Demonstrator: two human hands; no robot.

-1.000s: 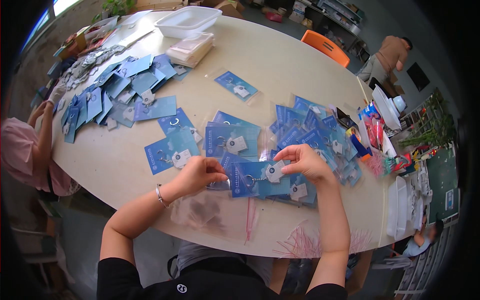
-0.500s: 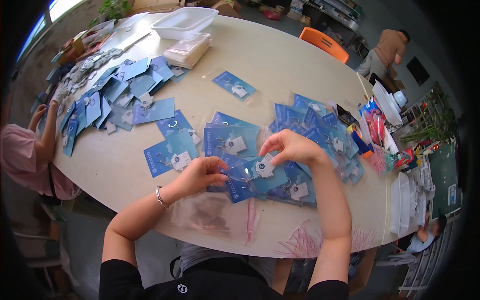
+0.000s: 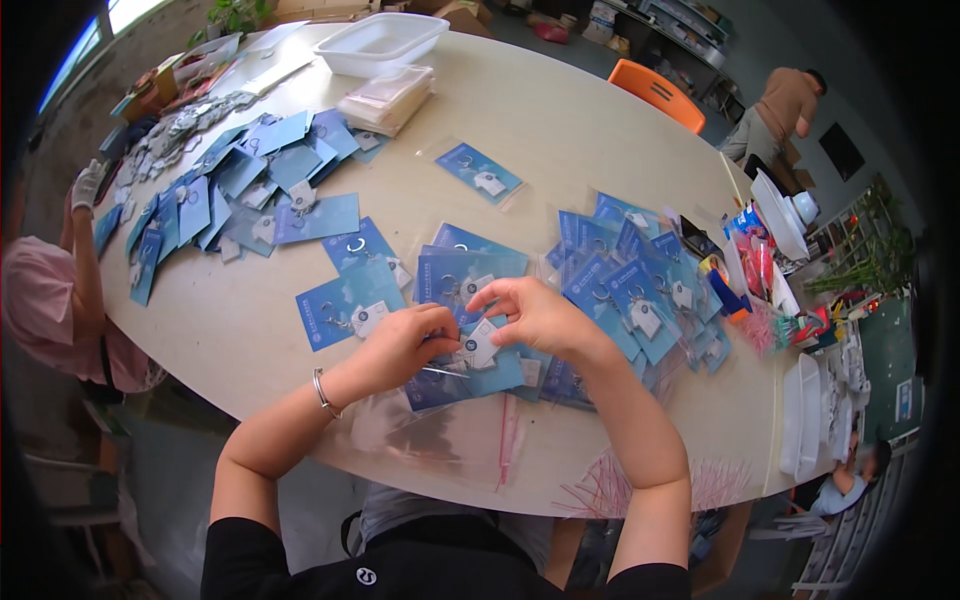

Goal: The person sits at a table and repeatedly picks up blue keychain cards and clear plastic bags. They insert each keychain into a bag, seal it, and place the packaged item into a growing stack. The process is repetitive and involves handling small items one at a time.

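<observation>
Two blue cards [image 3: 328, 302] lie just left of the grip; beyond it, one lone bagged card [image 3: 478, 172], one orange chair [image 3: 655, 95].

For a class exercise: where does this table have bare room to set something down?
Widest: the far table, between the white tray and orange chair. Also the near left, between the left card heap and left forearm. Crowded: around the left hand and right hand; the right card pile.

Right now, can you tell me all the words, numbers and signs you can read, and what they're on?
Blue cards: pale printed writing, too small to read.
White shirt-shaped tags: dark round marks, too small to read.
Black shirt: a round white emblem, which I won't copy.
Anything farther away: too small or blurred.
</observation>
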